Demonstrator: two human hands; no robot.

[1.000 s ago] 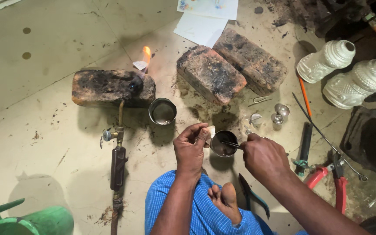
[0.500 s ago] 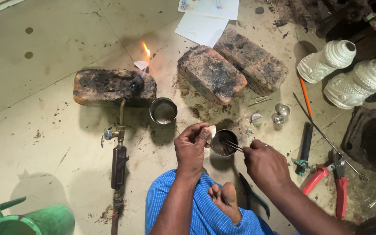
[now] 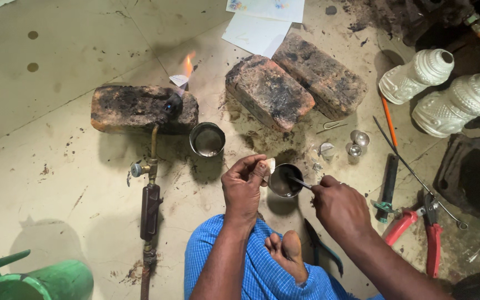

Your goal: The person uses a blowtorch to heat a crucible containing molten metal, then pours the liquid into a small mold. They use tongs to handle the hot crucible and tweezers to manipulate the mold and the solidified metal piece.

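Hands meet at a small dark metal cup (image 3: 284,180) on the floor: left hand (image 3: 244,186) pinches a pale scrap (image 3: 270,165) at its rim, right hand (image 3: 337,203) grips thin tweezers (image 3: 300,182), now dipped inside. Bare floor lies leftward; charred bricks (image 3: 268,91) beyond.

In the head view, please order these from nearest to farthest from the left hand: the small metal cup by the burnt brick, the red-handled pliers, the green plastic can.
Measured from the left hand:
1. Small metal cup, just above-left, beside the burnt brick.
2. Red-handled pliers, far right on the floor.
3. Green plastic can, bottom-left corner.
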